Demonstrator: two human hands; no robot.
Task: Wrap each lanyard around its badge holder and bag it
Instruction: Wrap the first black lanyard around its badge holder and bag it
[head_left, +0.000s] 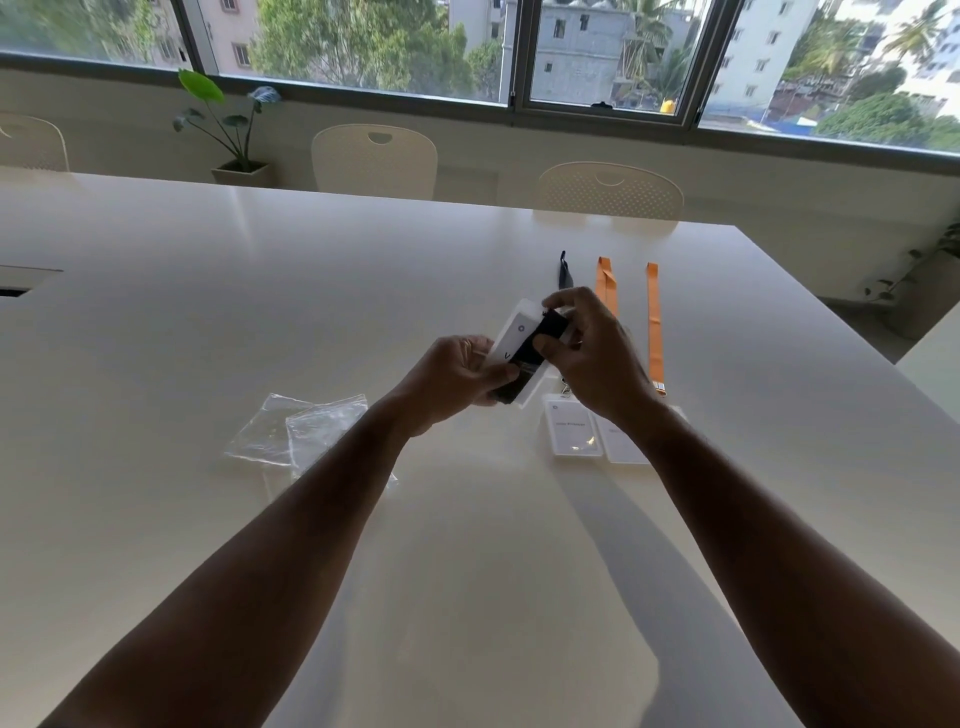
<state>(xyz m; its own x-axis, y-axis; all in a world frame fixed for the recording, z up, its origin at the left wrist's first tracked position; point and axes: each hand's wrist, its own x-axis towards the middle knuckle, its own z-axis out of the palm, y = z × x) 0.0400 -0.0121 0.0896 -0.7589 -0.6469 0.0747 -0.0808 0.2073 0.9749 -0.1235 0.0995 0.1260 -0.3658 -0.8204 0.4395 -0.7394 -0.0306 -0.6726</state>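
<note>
Right, left hand (457, 376) grips the white badge holder (514, 338) by its lower edge, held above the table (260, 291); right hand (587, 353) pinches the black lanyard (550, 332) wound across it. Holder looks stiff, light, probably slick; strap is soft, so hold edges and keep tension.

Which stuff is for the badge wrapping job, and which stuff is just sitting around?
For the job: white badge holder wrapped in black lanyard, held by both hands; two orange lanyards with white badge holders; clear plastic bags.

Just around: cream chairs, potted green plant.
</note>
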